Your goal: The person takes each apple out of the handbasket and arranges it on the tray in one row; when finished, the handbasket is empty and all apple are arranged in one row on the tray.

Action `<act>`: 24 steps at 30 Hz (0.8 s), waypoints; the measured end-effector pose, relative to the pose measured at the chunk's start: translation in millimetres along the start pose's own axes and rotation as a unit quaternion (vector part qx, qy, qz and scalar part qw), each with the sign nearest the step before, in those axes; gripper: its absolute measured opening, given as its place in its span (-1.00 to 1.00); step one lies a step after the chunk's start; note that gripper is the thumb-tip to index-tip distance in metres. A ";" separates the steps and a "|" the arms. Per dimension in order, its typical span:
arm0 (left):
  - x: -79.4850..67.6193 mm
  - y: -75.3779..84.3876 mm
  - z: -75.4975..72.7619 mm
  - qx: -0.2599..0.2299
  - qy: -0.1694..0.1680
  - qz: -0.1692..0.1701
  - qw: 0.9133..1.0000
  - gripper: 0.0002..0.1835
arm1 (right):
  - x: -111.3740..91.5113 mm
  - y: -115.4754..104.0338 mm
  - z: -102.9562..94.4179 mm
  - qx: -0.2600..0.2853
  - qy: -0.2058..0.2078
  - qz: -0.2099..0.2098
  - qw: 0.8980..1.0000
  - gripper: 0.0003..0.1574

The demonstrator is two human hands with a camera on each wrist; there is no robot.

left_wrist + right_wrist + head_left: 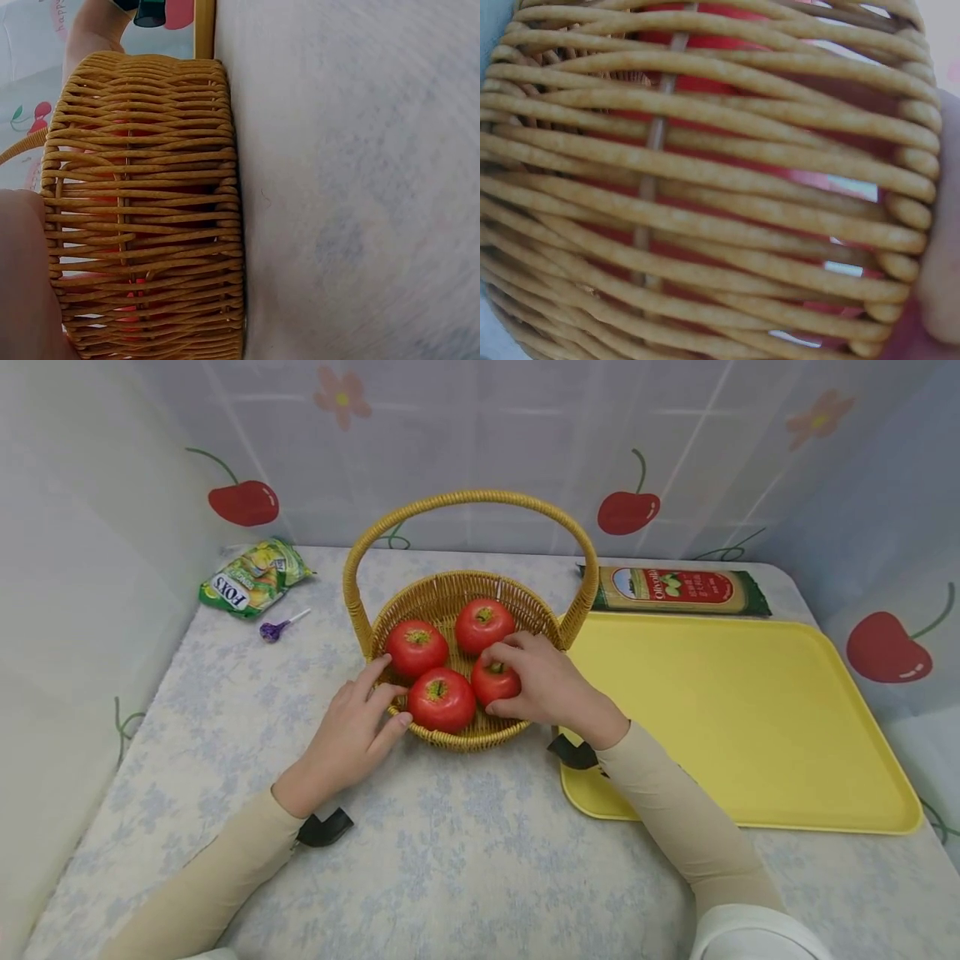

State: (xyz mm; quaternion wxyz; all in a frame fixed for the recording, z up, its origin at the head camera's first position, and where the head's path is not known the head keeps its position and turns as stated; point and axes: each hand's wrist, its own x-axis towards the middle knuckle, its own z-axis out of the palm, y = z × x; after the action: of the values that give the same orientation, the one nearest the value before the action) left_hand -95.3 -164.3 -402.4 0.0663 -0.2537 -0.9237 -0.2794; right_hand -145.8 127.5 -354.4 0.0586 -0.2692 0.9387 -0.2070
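A round wicker basket (462, 742) with a tall arched handle holds several red apples, each with a stem on top. My right hand (551, 681) reaches over the basket's right rim and grips the rightmost apple (486, 683), its fingers over the top and the thumb low on the near side. On the opposite side, my left hand (352, 727) lies at the left rim with fingers spread, the tips close to the left apple (417, 648) and the front apple (442, 702). Woven basket wall (150, 180) fills much of the left wrist view; red shows through its gaps.
A yellow tray (750, 718) lies right of the basket. Behind it is a long OliVoila packet (675, 590). At the back left are a green FOX'S candy bag (255, 577) and a purple-wrapped lollipop (273, 631). A cherry-print curtain (480, 452) hangs behind.
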 end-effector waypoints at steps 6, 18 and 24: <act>-2.4 -2.5 2.1 -0.013 0.007 0.001 1.000 -0.53 | 0.6 -1.5 1.8 0.002 0.002 0.001 1.000 -0.45; 1.5 -4.6 4.9 -0.029 0.025 0.019 0.999 -0.34 | 3.1 1.9 0.4 0.024 0.018 -0.003 1.000 -0.23; 0.2 -5.6 7.6 -0.031 0.032 0.021 0.999 -0.35 | 2.2 3.4 -0.7 0.039 0.012 -0.004 0.999 -0.17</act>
State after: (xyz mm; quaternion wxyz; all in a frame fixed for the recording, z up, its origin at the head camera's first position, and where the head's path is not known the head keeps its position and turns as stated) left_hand -98.2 -164.1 -411.3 0.0934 -0.2661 -0.9066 -0.3140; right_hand -149.4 129.2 -355.2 0.0573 -0.2676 0.9296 -0.2470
